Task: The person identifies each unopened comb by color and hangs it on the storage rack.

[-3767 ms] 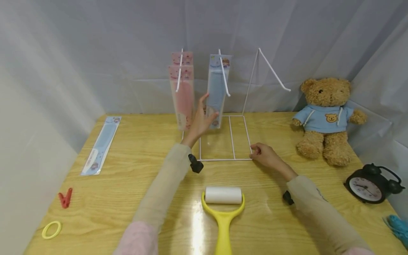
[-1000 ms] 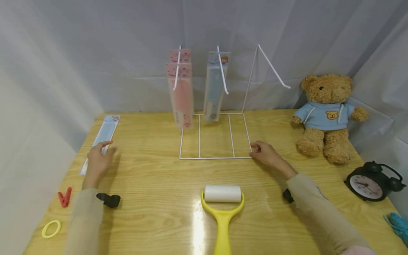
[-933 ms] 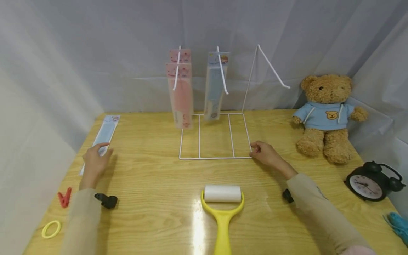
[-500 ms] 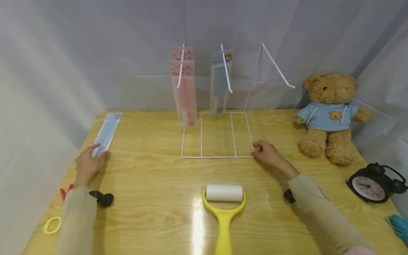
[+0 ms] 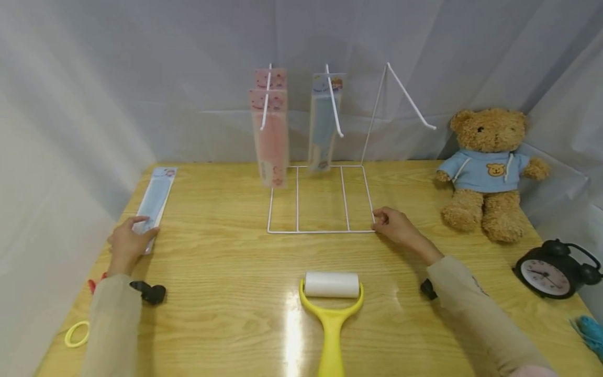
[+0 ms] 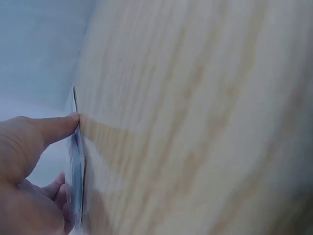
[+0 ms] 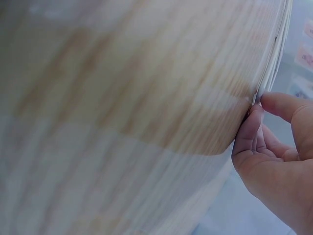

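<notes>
On the left of the table lies a blue comb in a clear packet. My left hand grips it across its lower half, thumb on one edge and fingers at the other; in the left wrist view the thumb touches the packet's edge. My right hand pinches the front right corner of a white wire display rack. Two pink packets hang from the rack's left hook, and one blue comb packet hangs from its middle hook. The right hook holds nothing.
A yellow-handled lint roller lies front centre. A teddy bear and black alarm clock stand on the right, near a teal bundle. By the left sleeve are a red clip and a yellow ring.
My left hand has left the hanging blue packet, moved left and taken hold of the packet on the table. The hanging blue packet has swung back. My right hand stays on the rack corner.
</notes>
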Tool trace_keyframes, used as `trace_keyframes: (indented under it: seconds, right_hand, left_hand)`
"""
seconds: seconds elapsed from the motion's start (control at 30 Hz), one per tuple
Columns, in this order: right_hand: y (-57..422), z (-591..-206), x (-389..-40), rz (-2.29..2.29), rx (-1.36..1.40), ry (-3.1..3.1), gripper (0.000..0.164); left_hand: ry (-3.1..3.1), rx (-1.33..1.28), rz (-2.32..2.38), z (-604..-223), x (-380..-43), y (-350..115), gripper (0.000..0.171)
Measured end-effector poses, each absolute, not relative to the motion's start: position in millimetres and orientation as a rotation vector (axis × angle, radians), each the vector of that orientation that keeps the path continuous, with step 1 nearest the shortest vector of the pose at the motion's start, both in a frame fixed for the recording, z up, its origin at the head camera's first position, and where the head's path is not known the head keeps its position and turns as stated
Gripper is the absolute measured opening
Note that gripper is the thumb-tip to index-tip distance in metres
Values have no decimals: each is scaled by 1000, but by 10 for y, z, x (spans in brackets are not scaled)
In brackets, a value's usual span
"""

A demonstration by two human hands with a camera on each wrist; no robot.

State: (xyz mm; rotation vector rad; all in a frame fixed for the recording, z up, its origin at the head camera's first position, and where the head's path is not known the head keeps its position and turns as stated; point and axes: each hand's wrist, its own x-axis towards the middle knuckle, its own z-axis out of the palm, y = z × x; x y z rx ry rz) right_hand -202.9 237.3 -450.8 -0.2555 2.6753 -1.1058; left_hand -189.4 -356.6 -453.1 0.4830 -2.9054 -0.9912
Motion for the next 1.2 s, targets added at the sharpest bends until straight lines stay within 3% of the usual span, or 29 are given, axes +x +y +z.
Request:
trace_keyframes:
  seconds: [0.13, 0.37, 0.73, 0.83, 1.2]
  right_hand:
    - [2369, -4508, -2025, -1116, -261, 2672, 44]
    - [2380, -4525, -2016, -1128, -282, 2686, 42]
    - [2371, -4564, -2006, -1119, -283, 2681, 42]
    - [2373, -4549, -2015, -1114, -285, 2686, 41]
    - [2377, -4511, -2033, -1122, -298, 2686, 41]
  left_hand:
    - [-2870, 504, -1068, -4504, -1927, -3553, 54]
    - [-2797, 526, -1233, -4480, -1924, -3505, 76]
    - [-2606, 510, -1276, -4446, -1862, -3337, 89]
    - [-2588, 493, -1298, -4369, -1874, -3226, 85]
    - [-2487, 228, -1373, -4148, -1844, -2692, 41]
